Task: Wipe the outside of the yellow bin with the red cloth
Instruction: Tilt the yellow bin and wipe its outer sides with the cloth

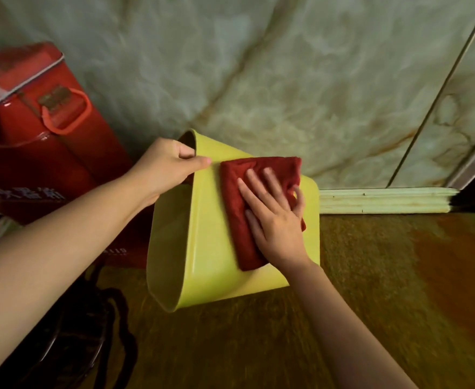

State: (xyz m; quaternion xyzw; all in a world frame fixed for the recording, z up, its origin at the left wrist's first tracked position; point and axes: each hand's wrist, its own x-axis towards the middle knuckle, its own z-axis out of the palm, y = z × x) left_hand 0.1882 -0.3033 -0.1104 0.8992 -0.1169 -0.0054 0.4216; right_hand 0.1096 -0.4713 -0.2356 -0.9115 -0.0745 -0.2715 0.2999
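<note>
The yellow bin [211, 248] is tipped on its side above the floor, its open mouth facing left toward me and its base pointing right toward the wall. My left hand [169, 167] grips the upper rim, thumb on the outside and fingers inside the mouth. A folded red cloth [239, 197] lies flat on the bin's upward-facing outer wall. My right hand [272, 214] presses on the cloth with fingers spread, the thumb hooked over the cloth's right edge.
A large red metal box [34, 141] with an orange handle stands at the left, close behind the bin. A dark bag with straps [96, 332] lies at the lower left. A marble-patterned wall and pale skirting board [385, 200] are behind; brown floor [399, 290] spreads right.
</note>
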